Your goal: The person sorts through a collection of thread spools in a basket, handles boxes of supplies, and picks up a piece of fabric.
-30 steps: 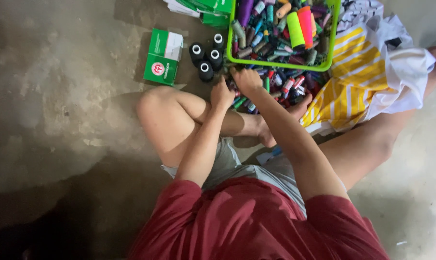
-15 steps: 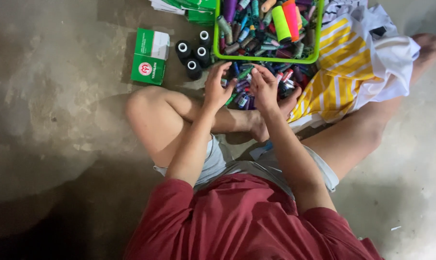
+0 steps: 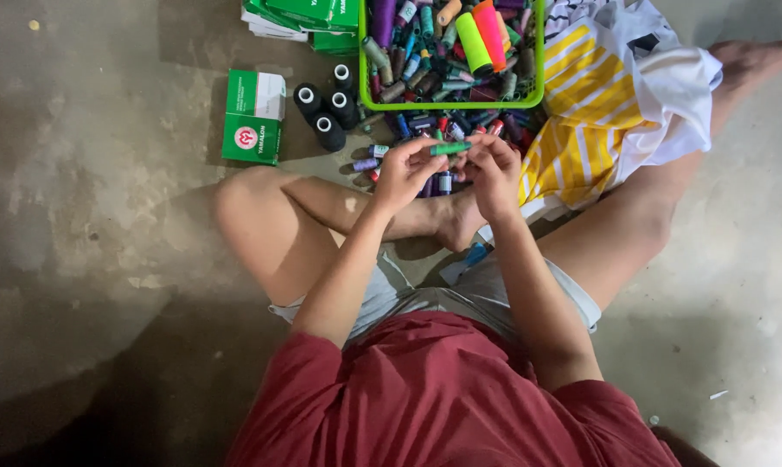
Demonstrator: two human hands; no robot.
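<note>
I sit cross-legged on a concrete floor. My left hand (image 3: pixel 405 171) and my right hand (image 3: pixel 493 164) are raised together in front of me, both pinching a small green thread spool (image 3: pixel 450 148) that lies sideways between the fingertips. Just beyond my hands a heap of small coloured thread spools (image 3: pixel 425 125) lies on the floor. Behind it stands a bright green basket (image 3: pixel 450 105) filled with more spools, among them a yellow-green cone (image 3: pixel 472 41) and an orange-pink one (image 3: pixel 489 26).
Three black thread cones (image 3: pixel 326 108) stand left of the basket beside a green and white box (image 3: pixel 253 117). More green boxes (image 3: pixel 304 17) are stacked at the top. A yellow-and-white striped cloth (image 3: pixel 607 95) lies over my right leg.
Both hands have come up off the spool heap and drawn together, now holding a green spool between them. The view has shifted closer to the basket.
</note>
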